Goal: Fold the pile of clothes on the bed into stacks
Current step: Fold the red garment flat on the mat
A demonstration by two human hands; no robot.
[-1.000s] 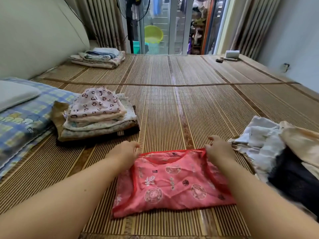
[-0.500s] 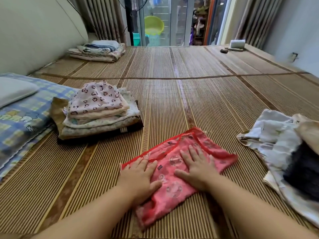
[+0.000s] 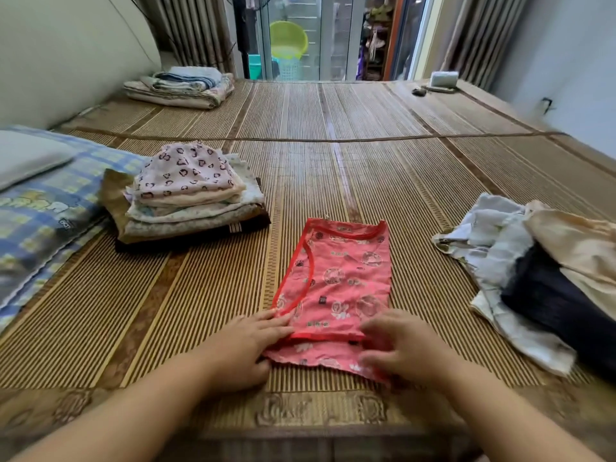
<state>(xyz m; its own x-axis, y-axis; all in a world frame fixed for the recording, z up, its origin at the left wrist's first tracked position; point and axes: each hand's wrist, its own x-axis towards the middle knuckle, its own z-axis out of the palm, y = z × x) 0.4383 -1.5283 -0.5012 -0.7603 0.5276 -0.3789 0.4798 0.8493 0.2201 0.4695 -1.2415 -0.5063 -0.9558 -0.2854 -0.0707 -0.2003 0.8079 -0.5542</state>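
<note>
Pink garment (image 3: 336, 285): thin printed fabric with round medallion motifs and red binding on the neckline and armhole. It lies flat as a narrow upright rectangle on the bed's woven bamboo mat (image 3: 366, 181), which has fine ribbed slats and darker bands. A red hem line runs across its near end, with a strip of pink cloth showing below it.

Left hand (image 3: 246, 348): at the garment's near-left corner, palm down. The fingers are fairly straight and lie flat on the hem, not clenched, with the thumb at the near edge. The forearm comes in from lower left.

Right hand (image 3: 400, 348): at the garment's near-right corner, fingers bent over the cloth. It's motion-blurred, so I can't tell whether it grips or just rests.

Left of the garment and slightly beyond it: folded stack (image 3: 190, 198) of soft flat layers, heart-print piece on top, dark piece at the bottom.

Right of the garment, apart from it: unfolded pile (image 3: 533, 271), crumpled white, peach and black cloth.

Further left, past the stack: blue checked bedding (image 3: 50, 208).

Far beyond the garment, to the left: folded blankets (image 3: 181, 86).
</note>
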